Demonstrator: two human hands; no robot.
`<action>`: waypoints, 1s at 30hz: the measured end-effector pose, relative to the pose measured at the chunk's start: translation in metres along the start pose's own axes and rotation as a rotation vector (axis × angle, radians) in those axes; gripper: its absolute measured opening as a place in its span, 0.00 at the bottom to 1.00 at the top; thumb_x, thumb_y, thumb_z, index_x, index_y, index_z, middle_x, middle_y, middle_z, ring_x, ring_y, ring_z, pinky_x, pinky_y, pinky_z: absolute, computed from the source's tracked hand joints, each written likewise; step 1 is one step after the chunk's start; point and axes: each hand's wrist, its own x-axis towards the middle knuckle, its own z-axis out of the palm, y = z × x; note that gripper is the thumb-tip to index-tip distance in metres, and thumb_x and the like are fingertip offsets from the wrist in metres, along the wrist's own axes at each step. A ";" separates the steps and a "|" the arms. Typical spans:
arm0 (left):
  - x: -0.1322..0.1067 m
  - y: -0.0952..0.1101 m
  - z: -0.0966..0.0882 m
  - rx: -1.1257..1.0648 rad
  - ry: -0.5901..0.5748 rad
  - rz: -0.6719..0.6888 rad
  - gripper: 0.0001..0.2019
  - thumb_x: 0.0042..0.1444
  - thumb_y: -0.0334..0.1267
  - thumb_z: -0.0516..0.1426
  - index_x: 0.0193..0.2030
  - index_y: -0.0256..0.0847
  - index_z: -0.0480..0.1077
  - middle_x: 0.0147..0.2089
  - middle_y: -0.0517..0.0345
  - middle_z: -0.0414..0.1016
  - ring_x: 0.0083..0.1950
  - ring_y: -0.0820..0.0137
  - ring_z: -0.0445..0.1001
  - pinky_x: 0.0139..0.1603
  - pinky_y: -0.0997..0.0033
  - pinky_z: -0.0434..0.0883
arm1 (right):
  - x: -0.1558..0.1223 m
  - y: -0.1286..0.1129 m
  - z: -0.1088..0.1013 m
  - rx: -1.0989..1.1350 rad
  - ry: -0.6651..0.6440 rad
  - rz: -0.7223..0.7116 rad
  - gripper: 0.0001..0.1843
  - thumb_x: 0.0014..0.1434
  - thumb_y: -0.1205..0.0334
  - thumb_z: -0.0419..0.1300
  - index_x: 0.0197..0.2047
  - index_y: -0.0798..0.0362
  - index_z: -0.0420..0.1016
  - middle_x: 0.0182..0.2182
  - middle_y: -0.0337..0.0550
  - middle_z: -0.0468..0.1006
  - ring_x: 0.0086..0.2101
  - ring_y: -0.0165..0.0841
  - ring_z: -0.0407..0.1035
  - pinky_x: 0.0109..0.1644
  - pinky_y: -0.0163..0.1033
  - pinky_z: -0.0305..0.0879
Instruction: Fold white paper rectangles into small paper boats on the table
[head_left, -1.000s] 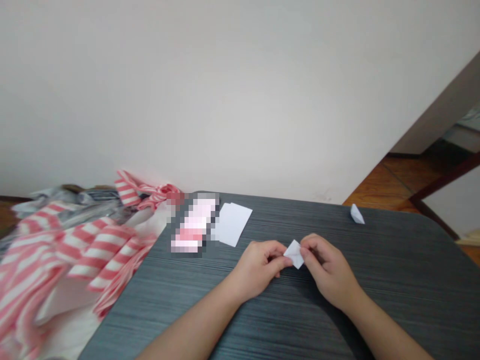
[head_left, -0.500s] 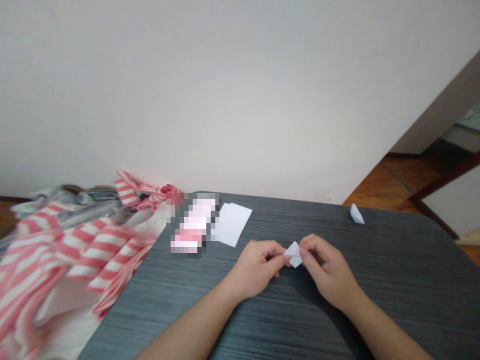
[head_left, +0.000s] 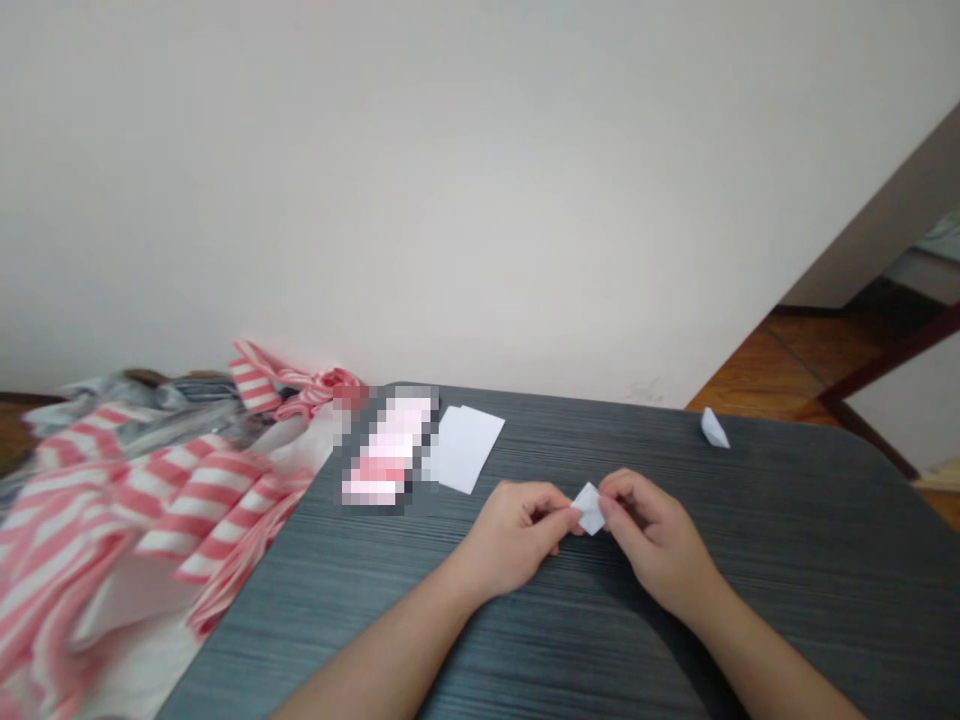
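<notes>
Folded white paper [head_left: 589, 508]: narrower, more upright diamond than a second ago; left corner drawn in, less of the sheet showing; left hand [head_left: 516, 535]: shifted slightly toward right hand [head_left: 654, 540]; gap between them slightly narrower.

Beyond my dark gray tabletop [head_left: 780, 500] rises a plain white wall [head_left: 450, 200]; right of the tabletop, I see a reddish wooden floor [head_left: 780, 365] and a dark wooden frame [head_left: 877, 361], all in soft, even light.
</notes>
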 end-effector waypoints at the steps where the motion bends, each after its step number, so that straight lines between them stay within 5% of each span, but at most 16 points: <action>1: 0.000 0.000 0.000 -0.007 0.000 -0.003 0.14 0.59 0.44 0.56 0.33 0.36 0.78 0.21 0.61 0.70 0.23 0.75 0.67 0.25 0.78 0.61 | 0.000 0.001 0.000 0.017 -0.001 0.017 0.06 0.65 0.62 0.55 0.36 0.51 0.69 0.30 0.41 0.73 0.31 0.33 0.68 0.35 0.37 0.65; 8: 0.000 0.000 0.000 -0.017 -0.002 0.001 0.14 0.60 0.44 0.55 0.33 0.36 0.76 0.21 0.61 0.70 0.23 0.75 0.67 0.26 0.77 0.62 | -0.002 0.005 0.005 0.129 0.011 0.076 0.04 0.65 0.60 0.55 0.42 0.51 0.68 0.31 0.40 0.74 0.31 0.33 0.71 0.35 0.37 0.68; 17: 0.000 -0.001 0.001 -0.077 -0.071 0.044 0.13 0.61 0.43 0.54 0.35 0.35 0.73 0.30 0.56 0.76 0.27 0.74 0.69 0.28 0.77 0.63 | -0.002 -0.001 0.002 -0.005 -0.032 0.026 0.05 0.65 0.62 0.56 0.43 0.51 0.71 0.33 0.43 0.77 0.33 0.35 0.73 0.39 0.39 0.70; 30: 0.000 0.004 -0.001 0.009 -0.013 0.051 0.16 0.63 0.44 0.52 0.30 0.37 0.74 0.21 0.63 0.69 0.23 0.76 0.66 0.27 0.78 0.62 | -0.002 -0.001 0.003 -0.017 -0.087 0.054 0.07 0.63 0.60 0.58 0.43 0.51 0.74 0.31 0.42 0.79 0.30 0.33 0.73 0.35 0.37 0.69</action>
